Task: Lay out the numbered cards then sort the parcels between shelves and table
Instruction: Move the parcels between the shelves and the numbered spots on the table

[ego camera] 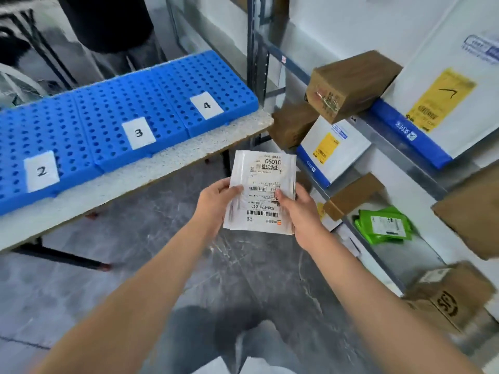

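Left hand point(216, 202) and right hand point(297, 211) pinch the flat white parcel point(260, 193) by its side edges, at five o'clock from card 4 point(206, 105) on the worktop point(172, 157); it looks light, floppy and slick, so edges suit.

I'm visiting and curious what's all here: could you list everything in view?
numbered cards: three, white, marked 2, 3, 4, on the blue panels
blue panels: three visible, perforated, on the table
table: one, white speckled, left
parcel: one, white, labelled, held in both hands
shelf rack: one, grey metal, right
cardboard boxes: at least five, brown, on the rack
envelopes: two, white with blue edge and yellow label, on the rack
green packets: small pile, green, lower shelf
another person: one, dark clothes, behind the table
left hand: one, grips the parcel's left edge
right hand: one, grips the parcel's right edge
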The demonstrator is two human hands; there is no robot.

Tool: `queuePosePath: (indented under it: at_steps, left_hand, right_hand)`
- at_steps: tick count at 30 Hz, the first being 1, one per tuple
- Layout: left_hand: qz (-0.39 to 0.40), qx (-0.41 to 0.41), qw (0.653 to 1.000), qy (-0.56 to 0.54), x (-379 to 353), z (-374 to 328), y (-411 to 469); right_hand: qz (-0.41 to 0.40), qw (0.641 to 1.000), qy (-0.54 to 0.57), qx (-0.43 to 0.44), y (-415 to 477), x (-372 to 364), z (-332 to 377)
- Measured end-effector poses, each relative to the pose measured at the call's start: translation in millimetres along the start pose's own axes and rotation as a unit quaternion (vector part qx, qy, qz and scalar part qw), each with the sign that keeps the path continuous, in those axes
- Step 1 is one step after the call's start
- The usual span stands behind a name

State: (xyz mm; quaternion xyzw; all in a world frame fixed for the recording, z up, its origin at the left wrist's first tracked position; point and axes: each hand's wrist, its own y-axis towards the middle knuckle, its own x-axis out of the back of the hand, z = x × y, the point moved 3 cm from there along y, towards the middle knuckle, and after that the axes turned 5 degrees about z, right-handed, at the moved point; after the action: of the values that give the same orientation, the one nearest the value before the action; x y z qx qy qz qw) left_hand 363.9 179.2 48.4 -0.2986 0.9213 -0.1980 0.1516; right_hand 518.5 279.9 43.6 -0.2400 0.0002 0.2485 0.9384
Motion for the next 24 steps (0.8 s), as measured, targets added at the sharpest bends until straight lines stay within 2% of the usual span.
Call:
queuePosePath:
  at_steps: [3,6,15,18,24]
  left_hand:
    - [-0.006,-0.018,1.000,-0.008,37.9,-18.7,-44.9]
    - [-0.029,-0.022,0.999,-0.012,86.3,-31.6,-91.4]
    - [-0.132,-0.134,0.982,-0.022,291.0,-73.7,-206.3]
    - [-0.176,-0.131,0.976,-0.002,348.2,-62.4,-235.1]
    - [-0.206,-0.113,0.972,0.003,451.5,-56.2,-275.1]
  right_hand:
    - [0.034,0.999,0.010,0.009,-37.3,-41.4,12.7]
    - [0.075,0.996,-0.031,0.030,-72.7,-93.4,20.0]
    - [0.206,0.968,-0.125,0.075,-150.8,-321.0,11.8]
    - [0.238,0.957,-0.152,0.073,-172.6,-384.3,0.7]
    - [0.265,0.944,-0.188,0.054,-198.2,-482.2,-34.6]
